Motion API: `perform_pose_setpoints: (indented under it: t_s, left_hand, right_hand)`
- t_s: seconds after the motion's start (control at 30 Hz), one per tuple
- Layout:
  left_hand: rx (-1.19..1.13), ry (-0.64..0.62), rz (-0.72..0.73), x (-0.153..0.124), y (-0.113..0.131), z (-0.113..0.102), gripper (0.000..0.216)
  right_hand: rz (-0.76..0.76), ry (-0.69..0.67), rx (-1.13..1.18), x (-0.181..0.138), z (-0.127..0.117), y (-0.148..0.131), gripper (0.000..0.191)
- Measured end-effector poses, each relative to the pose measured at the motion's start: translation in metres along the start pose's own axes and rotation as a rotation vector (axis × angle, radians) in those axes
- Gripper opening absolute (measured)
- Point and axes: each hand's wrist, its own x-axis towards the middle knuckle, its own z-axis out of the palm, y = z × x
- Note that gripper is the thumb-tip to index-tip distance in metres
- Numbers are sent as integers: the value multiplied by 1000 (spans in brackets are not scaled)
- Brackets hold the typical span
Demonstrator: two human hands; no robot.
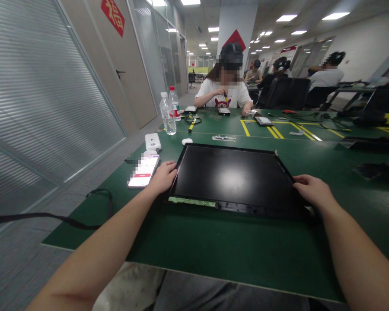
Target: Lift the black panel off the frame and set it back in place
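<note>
A flat black display panel (233, 177), bare of its front bezel, lies screen up on the green table in front of me. A green circuit strip (192, 201) runs along the left part of its near edge. My left hand (164, 176) grips the panel's left side, fingers against the edge. At the opposite side my right hand (314, 190) holds the right edge, with its thumb on top and the other fingers partly hidden below. Just left of my left hand lies a phone (144, 170) with a lit screen.
A white power bank (153, 141), a small white case (187, 141) and two plastic bottles (168, 114) stand beyond the phone. Across the green table (233, 246), a co-worker (227, 82) handles small devices. Cables (192, 119) and a dark panel (372, 142) lie farther off.
</note>
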Motion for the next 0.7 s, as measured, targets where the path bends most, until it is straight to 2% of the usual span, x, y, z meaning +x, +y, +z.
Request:
perform_pose_setpoints:
  t_s: [0.07,0.17,0.23,0.3,0.5,0.7]
  left_hand:
    - [-231,10,-64,-4,11,-4,32]
    - [-589,46,-334,-11,32,-10,34]
    - [-739,61,-491,-15,44,-12,39]
    - [-845,68,-576,-16,53,-13,41]
    - [-985,87,-632,-14,54,-11,45]
    - [-1111,18,-627,-10,44,-6,57]
  right_hand:
    - [-3,-7,-7,1,1,1,34]
    - [-13,-1,-8,3,3,4,32]
    - [-25,13,5,5,5,6,30]
    - [-29,24,27,6,7,8,29]
    - [-17,15,51,8,11,11,30]
    - [-28,23,8,9,10,11,30]
